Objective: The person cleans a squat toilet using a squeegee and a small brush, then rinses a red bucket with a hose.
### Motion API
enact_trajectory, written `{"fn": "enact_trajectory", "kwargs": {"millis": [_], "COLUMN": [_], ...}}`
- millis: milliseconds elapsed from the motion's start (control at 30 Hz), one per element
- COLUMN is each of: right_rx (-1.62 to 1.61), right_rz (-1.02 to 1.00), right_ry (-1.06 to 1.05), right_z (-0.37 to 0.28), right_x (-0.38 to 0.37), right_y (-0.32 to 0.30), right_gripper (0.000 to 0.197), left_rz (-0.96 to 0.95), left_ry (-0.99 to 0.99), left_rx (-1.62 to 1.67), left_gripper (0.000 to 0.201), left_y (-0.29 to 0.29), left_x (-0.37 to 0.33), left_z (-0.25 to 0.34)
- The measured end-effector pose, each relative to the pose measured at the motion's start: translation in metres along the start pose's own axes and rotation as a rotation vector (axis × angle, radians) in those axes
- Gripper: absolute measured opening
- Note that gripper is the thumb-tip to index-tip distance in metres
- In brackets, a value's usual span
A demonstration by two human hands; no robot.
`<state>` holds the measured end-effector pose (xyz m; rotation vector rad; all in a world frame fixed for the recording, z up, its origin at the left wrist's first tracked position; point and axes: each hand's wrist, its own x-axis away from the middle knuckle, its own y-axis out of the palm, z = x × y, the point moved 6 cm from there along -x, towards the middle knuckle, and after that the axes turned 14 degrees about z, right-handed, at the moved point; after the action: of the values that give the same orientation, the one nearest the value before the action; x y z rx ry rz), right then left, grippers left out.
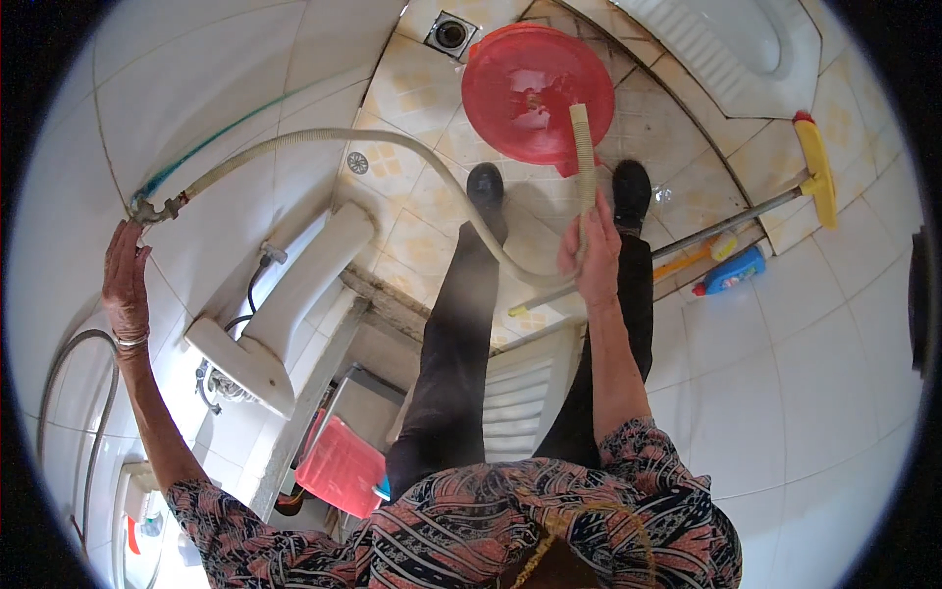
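Note:
My left hand (126, 280) is raised to the wall at the far left, its fingers closed at the metal tap (155, 210). A cream hose (392, 142) runs from this tap in a long arc across to my right. My right hand (595, 257) is wrapped around the hose near its free end, between my legs. The ribbed end points away from me, over the near part of a round red basin (535, 93) on the floor. Glossy highlights show in the basin; I cannot tell how much water it holds.
A white washbasin (245, 363) on a pedestal stands at left. On the right are a long-handled yellow floor brush (816, 175), a blue bottle (734, 271) and a raised squat toilet (746, 49). A square drain (451, 35) lies beyond the basin; a red stool-like item (339, 466) sits lower left.

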<state>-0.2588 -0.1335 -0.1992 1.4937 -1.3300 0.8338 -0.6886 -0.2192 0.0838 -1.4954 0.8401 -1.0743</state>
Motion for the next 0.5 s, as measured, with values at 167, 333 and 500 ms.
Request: {"fn": "enact_trajectory", "kwargs": {"millis": [167,333,500], "right_rx": [0.038,0.165,0.139], "right_rz": [0.031,-0.016,-0.055], "right_ry": [0.011,0.015,0.011], "right_z": [0.002,0.010,0.010], "right_x": [0.004,0.004,0.007], "right_y": [-0.004,-0.006,-0.005], "right_gripper": [0.039,0.039,0.039], "left_rz": [0.151,0.414,0.573], "left_ry": [0.141,0.072,-0.025], "left_rx": [-0.259,-0.198,-0.326], "left_gripper": [0.044,0.045,0.046], "left_y": [-0.003,0.028,-0.001], "left_x": [0.002,0.006,0.008], "left_z": [0.024,0.098,0.077]}}
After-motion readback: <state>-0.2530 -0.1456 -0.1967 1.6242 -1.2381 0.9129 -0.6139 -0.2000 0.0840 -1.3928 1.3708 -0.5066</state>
